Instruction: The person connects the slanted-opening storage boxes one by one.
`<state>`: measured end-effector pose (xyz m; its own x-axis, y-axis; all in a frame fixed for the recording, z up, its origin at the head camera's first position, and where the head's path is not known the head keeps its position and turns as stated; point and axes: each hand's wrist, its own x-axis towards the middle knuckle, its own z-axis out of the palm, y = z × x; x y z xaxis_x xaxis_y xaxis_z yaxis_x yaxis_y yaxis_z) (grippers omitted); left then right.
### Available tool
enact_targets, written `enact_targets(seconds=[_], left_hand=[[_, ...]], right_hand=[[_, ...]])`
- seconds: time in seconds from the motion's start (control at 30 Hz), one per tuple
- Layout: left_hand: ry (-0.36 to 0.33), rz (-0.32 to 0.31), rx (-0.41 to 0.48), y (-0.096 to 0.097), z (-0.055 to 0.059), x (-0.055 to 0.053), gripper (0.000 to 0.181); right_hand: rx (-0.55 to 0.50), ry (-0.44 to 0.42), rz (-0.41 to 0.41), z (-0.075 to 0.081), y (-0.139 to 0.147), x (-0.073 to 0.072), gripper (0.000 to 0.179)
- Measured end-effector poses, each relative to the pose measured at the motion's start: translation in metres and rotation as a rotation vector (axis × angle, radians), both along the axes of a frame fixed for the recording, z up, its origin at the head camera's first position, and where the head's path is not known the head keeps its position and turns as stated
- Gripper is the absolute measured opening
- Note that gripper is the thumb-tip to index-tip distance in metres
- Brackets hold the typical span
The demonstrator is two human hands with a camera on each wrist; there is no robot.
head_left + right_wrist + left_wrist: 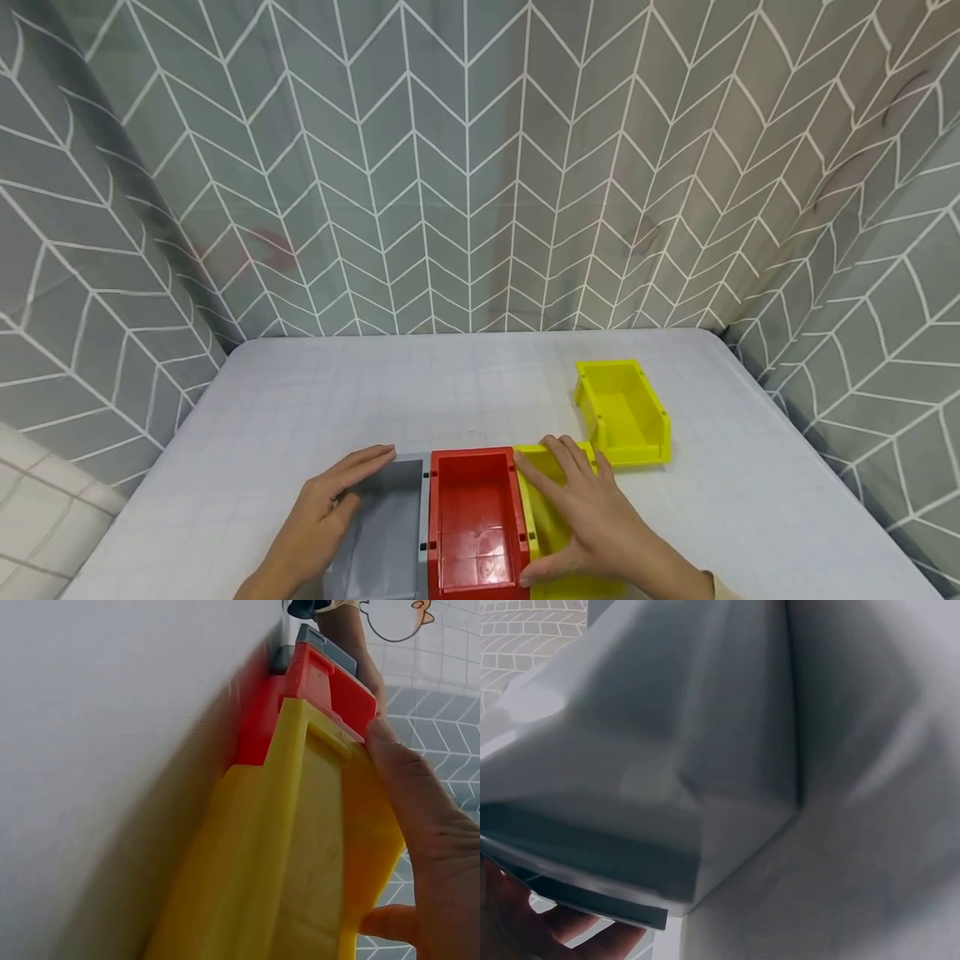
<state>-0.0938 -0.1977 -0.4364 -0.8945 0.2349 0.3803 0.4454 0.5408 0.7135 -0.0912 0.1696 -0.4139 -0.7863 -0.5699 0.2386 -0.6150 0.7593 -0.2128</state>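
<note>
Three plastic storage bins stand side by side at the near edge of the head view: a grey bin, a red bin and a yellow bin. My left hand lies along the grey bin's left wall, fingers extended forward. In the left wrist view, its fingers show at the rim of the grey bin. My right hand spreads over the yellow bin, fingers reaching to its far rim. The right thumb lies at the rim between the yellow bin and the red bin.
A second yellow bin sits farther back on the right, close behind the row. The white-covered table extends to a patterned grey curtain at the back, with curtains at both sides.
</note>
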Motion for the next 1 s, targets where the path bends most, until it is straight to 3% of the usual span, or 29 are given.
enact_targets(seconds=[0.3,0.4,0.53,0.6,0.8,1.0], left_hand=[[0.025,-0.012,-0.01,-0.005,0.0,0.0,0.08],[0.023,-0.019,-0.013,-0.004,0.0,-0.001,0.079],[0.036,-0.012,-0.027,-0.003,0.0,-0.002,0.078],[0.041,-0.004,-0.035,-0.003,0.001,-0.002,0.078],[0.041,0.019,-0.05,-0.006,0.004,-0.002,0.076],[0.041,0.021,-0.029,-0.01,0.004,-0.002,0.076]], right_hand=[[0.01,-0.006,-0.023,-0.003,-0.004,0.001,0.118],[0.013,-0.055,-0.017,0.003,-0.003,0.0,0.116],[-0.07,-0.167,-0.009,0.019,0.006,-0.008,0.103],[-0.126,-0.159,-0.008,0.027,0.012,-0.017,0.091],[-0.206,0.035,-0.057,0.04,0.045,-0.063,0.063],[-0.173,0.028,-0.158,0.044,0.084,-0.105,0.05]])
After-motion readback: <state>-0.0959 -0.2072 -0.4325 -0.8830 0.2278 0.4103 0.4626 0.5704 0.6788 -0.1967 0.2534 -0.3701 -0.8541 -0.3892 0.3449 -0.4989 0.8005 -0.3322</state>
